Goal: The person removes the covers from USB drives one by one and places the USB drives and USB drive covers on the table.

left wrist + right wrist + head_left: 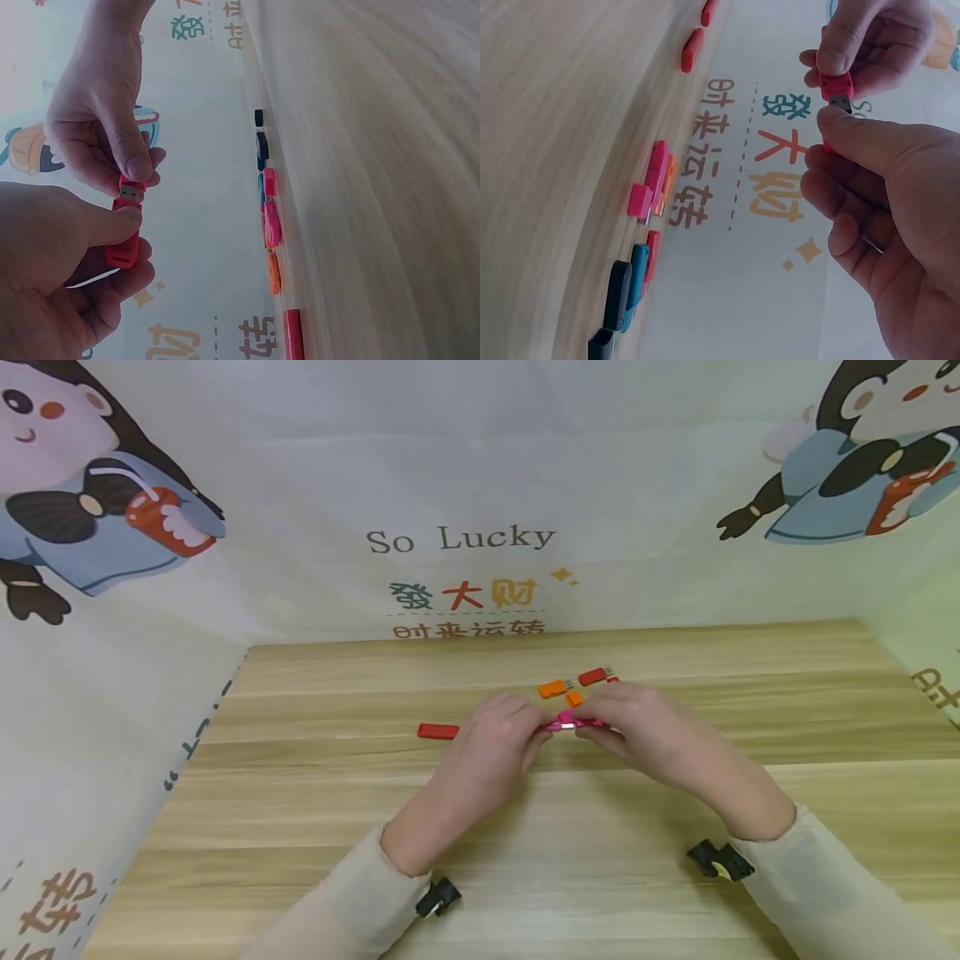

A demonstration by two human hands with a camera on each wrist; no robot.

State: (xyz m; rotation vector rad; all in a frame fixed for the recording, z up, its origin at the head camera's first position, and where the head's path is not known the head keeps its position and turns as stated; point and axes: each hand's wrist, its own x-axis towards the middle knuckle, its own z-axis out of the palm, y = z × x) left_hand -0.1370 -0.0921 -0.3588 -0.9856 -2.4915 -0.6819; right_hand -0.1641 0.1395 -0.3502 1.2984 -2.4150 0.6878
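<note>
Above the table, both hands hold a small pinkish-red USB stick (122,253), its body and cap apart or only partly joined. My left hand (491,743) pinches the body between thumb and fingers. With thumb and fingertips, my right hand (648,731) holds the small cap (133,182) at the connector end. Between the two hands shows the silver connector (841,103); whether its tip sits inside the cap I cannot tell. Behind them on the table lie a pink stick (656,174) and its pink cap (639,201), mostly hidden in the head view.
Farther back on the wooden table (337,827) lie an orange stick (552,689), an orange cap (574,699) and a red stick (592,677). Left of my left hand is a red piece (437,731). The right wrist view shows a teal stick (638,274) and a dark stick (618,295).
</note>
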